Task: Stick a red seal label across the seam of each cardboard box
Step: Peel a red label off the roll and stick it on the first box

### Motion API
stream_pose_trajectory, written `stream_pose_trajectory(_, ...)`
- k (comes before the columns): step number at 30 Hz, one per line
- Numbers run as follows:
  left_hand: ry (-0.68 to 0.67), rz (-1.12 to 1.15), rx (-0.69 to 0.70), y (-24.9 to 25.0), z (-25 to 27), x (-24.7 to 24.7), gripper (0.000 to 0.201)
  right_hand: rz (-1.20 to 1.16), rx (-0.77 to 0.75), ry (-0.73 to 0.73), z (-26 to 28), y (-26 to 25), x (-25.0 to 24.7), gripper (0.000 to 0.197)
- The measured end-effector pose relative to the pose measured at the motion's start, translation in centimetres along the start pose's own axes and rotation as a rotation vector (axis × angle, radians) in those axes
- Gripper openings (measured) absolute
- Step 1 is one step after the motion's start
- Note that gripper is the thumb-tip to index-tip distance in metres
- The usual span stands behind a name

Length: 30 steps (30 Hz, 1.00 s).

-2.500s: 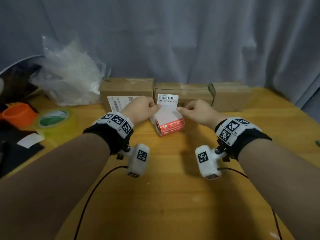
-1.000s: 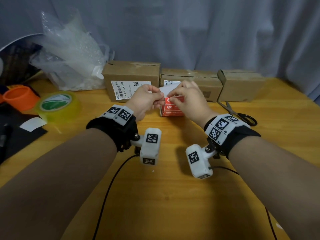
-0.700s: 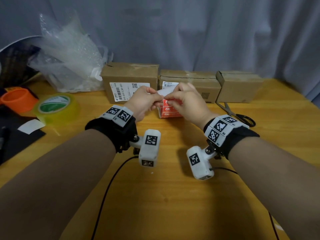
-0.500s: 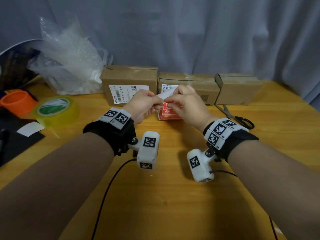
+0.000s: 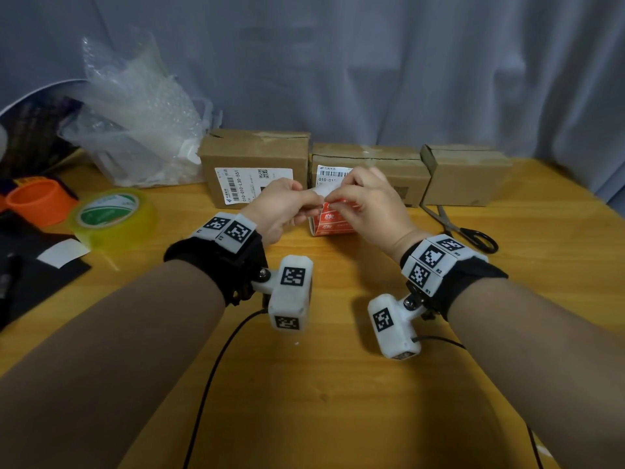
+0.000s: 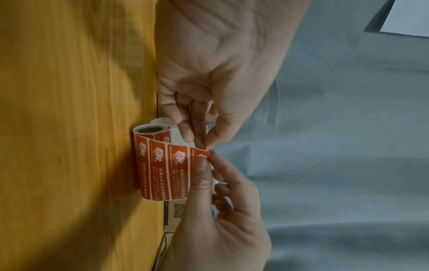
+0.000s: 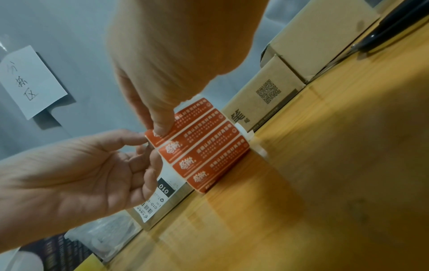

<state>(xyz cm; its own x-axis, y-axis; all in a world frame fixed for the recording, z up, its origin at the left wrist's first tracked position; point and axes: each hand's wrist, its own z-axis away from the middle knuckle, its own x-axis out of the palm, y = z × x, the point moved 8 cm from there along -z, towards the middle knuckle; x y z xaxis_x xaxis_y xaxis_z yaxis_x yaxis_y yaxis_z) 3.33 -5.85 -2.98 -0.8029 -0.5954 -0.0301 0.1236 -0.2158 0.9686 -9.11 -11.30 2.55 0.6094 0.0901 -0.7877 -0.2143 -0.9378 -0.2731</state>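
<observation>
The right hand [image 6: 223,216] pinches the corner of the outermost red seal label [image 6: 200,155] between thumb and forefinger, the corner lifted off its backing. The left hand [image 6: 216,73] pinches the white backing strip [image 6: 180,136] just beside it, fingers [image 6: 185,132] curled onto the paper. Both hands meet above the label roll [image 5: 333,223], which rests on the tabletop [image 5: 338,384] with its loose end drawn up to the fingers; several red labels with white print show side by side on the strip.

Just behind the roll, three cardboard boxes stand in a row against the grey curtain [image 5: 372,62]: the left box [image 5: 253,154] and the middle box [image 5: 378,164] each carry a white shipping sticker on the front, and the right box [image 5: 466,177] is plain. All three are closed, so their contents cannot be seen; no red label shows on their top seams.

Scissors [image 5: 463,228] lie near the right box. To the left sit a roll of clear tape [image 5: 111,214], an orange cup [image 5: 37,201] and a heap of bubble wrap [image 5: 142,110].
</observation>
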Motion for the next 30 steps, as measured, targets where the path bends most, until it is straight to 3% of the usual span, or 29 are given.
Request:
stream_pose_trajectory(6,0.008,-0.017,-0.026,0.3,0.4,-0.2,0.021,0.013,-0.037,0.007,-0.1,-0.4,-0.2,0.013)
stream_pose_trajectory(11,0.048,-0.144,0.032,0.9,0.7,-0.3,0.023,0.000,-0.014,-0.018,-0.2,-0.2,-0.1,0.012)
stream_pose_trajectory(16,0.036,-0.173,0.119,1.3,1.0,0.2,0.021,-0.125,0.097,-0.046,-0.3,0.7,0.3,0.011)
stream_pose_trajectory(22,0.046,-0.203,0.121,1.2,1.2,0.6,0.022,-0.250,0.178,-0.086,-0.4,1.8,0.6,0.009)
stream_pose_trajectory(30,0.164,-0.239,0.144,1.6,0.8,0.6,0.031,-0.308,0.289,-0.058,-0.1,2.7,-0.1,0.009)
